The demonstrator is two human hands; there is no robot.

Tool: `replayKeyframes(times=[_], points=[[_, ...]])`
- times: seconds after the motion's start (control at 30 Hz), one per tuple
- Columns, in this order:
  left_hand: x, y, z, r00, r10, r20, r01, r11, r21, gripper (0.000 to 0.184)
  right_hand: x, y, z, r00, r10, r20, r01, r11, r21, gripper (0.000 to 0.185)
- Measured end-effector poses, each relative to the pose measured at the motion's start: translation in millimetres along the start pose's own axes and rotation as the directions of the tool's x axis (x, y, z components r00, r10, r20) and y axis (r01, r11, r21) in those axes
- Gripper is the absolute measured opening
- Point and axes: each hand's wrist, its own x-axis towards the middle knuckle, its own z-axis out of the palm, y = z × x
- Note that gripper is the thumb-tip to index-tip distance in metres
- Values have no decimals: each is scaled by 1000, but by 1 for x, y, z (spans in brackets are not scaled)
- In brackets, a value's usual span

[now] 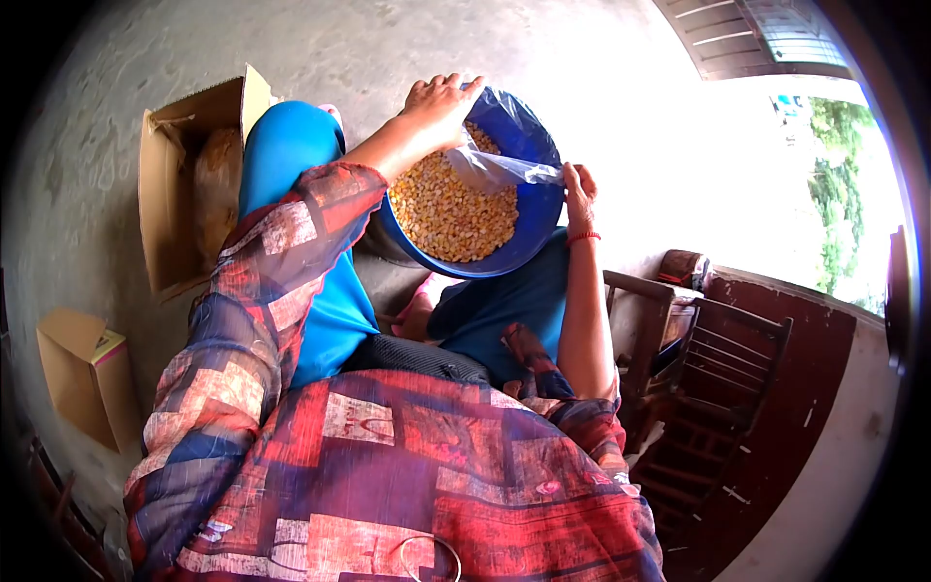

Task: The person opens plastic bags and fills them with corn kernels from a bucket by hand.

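A round blue bucket (549, 215) stands tilted between my knees, holding loose yellow corn kernels (451, 209). A clear plastic bag (499, 171) lines part of it, and one fold stretches across the opening above the corn. My left hand (441, 109) lies over the upper left rim, its fingers bent around the edge where the plastic passes; the fingertips are partly hidden. At the right rim, my right hand (581, 198) pinches the end of the stretched fold between thumb and fingers.
An open cardboard box (160, 209) with a brownish wrapped bundle (218, 189) inside stands left of my knee. A smaller carton (82, 378) sits lower left. To the right are a dark wooden chair (732, 354) and a bright doorway. Concrete floor (320, 44) lies beyond the bucket.
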Motion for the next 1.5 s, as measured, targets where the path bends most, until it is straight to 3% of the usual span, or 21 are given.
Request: replayKeyframes(times=[0.07, 0.2, 0.63, 0.77, 0.83, 0.9, 0.93, 0.97, 1.03, 1.1, 1.13, 1.2, 1.23, 1.3, 1.37, 1.43, 1.5], points=[[1, 0, 0, 1000, 1, 3, -1, 1000, 11, 88, 1, 3, 5, 986, -164, -5, 163, 984, -74, 22], [1, 0, 1, 1000, -1, -30, 1, 1000, 1, 86, -3, 3, 4, 996, -84, 35, 88, 989, -119, 19], [1, -1, 1, 1000, 1, 1, -1, 1000, -5, 82, -9, -8, 5, 997, -77, 24, 80, 985, -156, 15], [2, 0, 0, 1000, -5, 6, 5, 1000, -16, 79, -34, -53, 14, 905, -223, -362, 122, 952, -281, 13], [3, 1, 1, 1000, -7, -18, 7, 1000, -24, 71, -47, -69, 20, 911, -277, -305, 153, 915, -374, 7], [5, 1, 5, 998, -28, -54, 25, 999, -41, 64, -60, -71, 34, 948, -317, 8, 314, 938, -146, 8], [5, 1, 6, 998, -19, -63, 17, 999, -27, 57, -70, -87, 46, 954, -211, 213, 237, 966, -105, 5], [6, 0, 6, 998, -20, -64, 18, 999, -27, 57, -75, -96, 57, 904, -199, 378, 322, 899, -296, 9], [6, 0, 7, 997, -6, -75, 8, 1000, 30, 57, -75, -85, 72, 722, -103, 684, 477, 791, -384, 18], [4, 0, 8, 996, 2, -89, 1, 1000, 30, 58, -68, -54, 82, 697, 39, 716, 595, 528, -607, 26], [3, -1, 7, 995, 10, -103, -7, 1000, 31, 60, -63, -39, 88, 694, 36, 719, 598, 529, -603, 26], [2, -3, 8, 994, 14, -104, -12, 1000, 28, 62, -59, -19, 99, 825, 100, 556, 468, 432, -771, 41], [2, -3, 8, 994, 23, -109, -20, 1000, 23, 63, -62, -21, 104, 825, 101, 555, 467, 430, -773, 41], [4, -1, 8, 995, 16, -101, -14, 1000, 17, 65, -69, -26, 113, 778, 293, 556, 450, 357, -818, 43], [3, 0, 6, 996, 1, -86, 0, 1000, 12, 66, -70, -19, 117, 729, 220, 648, 522, 434, -735, 36], [5, 1, 2, 1000, -17, -13, 16, 1000, -11, 67, -72, -19, 120, 491, 267, 829, 678, 481, -556, 33], [5, 2, 3, 1000, -8, -25, 8, 1000, -26, 67, -80, -25, 123, 518, 192, 834, 665, 522, -534, 30]])
